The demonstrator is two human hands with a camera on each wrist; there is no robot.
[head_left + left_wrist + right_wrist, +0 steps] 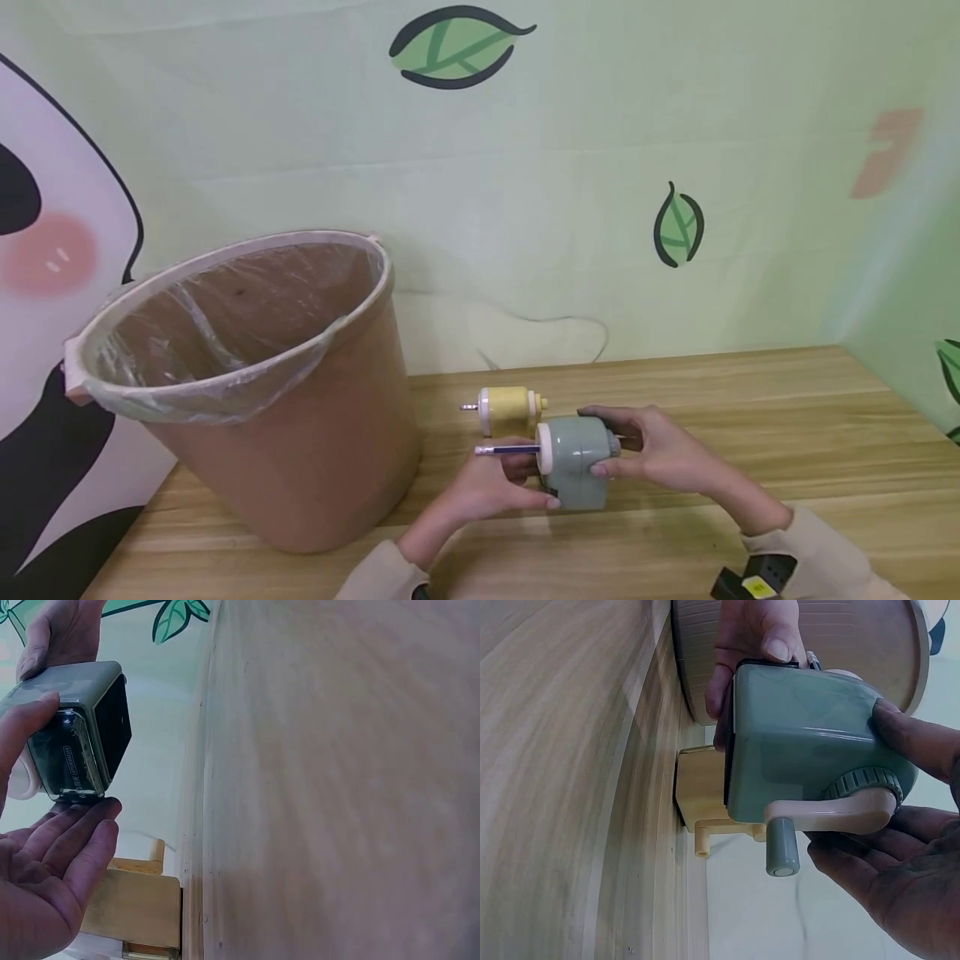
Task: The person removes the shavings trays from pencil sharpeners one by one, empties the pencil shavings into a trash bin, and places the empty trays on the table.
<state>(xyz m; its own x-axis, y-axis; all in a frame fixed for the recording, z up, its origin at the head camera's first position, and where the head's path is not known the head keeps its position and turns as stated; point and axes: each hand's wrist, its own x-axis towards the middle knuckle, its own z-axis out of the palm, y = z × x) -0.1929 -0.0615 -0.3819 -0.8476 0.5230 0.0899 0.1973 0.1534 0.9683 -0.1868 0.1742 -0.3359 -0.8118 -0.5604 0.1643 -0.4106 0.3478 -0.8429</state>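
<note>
A grey-green crank pencil sharpener (576, 467) is held up over the table between both hands. Its white front faces left, and a dark pencil (513, 450) sticks out of it. My left hand (480, 493) grips the lower front end, thumb on one side and fingers on the other. In the left wrist view, that thumb lies by a dark clear drawer (69, 759). My right hand (671, 450) holds the body toward its crank end, thumb and fingers on opposite sides. The pale crank arm (840, 814) with its grey-green knob (782, 851) shows in the right wrist view, untouched by fingers.
Just behind the hands, a yellow pencil sharpener (508, 407) stands on the wooden table (750, 425), a pencil (468, 407) in its front. To the left is a large brown bin (300, 467) with a clear liner. A leaf-patterned cloth (540, 208) hangs behind the table.
</note>
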